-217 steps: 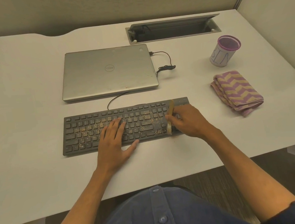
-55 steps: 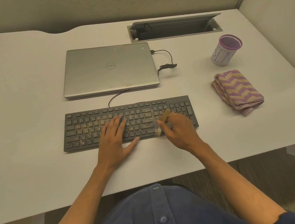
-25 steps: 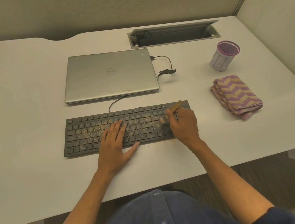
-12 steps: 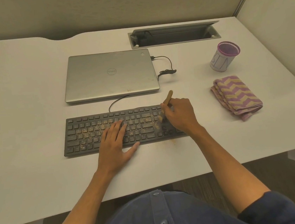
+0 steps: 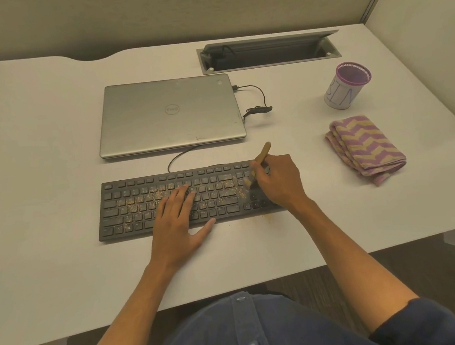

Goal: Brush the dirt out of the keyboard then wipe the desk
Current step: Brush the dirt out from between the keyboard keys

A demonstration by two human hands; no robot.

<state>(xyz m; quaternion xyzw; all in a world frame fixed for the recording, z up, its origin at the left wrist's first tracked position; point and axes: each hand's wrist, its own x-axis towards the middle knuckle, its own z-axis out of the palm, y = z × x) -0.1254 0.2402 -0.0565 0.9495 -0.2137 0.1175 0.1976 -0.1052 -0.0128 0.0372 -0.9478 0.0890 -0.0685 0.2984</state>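
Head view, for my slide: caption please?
Right hand brushes crumbs off keyboard with brush; left hand steadies it.

Matt black plastic keyboard (image 5: 167, 199), brushed-metal laptop (image 5: 168, 115), woven cloth towel (image 5: 365, 149), smooth matt desk (image 5: 35, 165).

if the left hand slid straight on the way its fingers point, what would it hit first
Probably the laptop. The left hand lies flat on the keyboard, fingers pointing away from the person, with only bare desk between; the exact line is unclear.

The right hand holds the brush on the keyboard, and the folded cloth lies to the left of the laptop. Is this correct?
Not quite. In the head view the right hand holds the brush on the keyboard, but the folded cloth lies right of the laptop.
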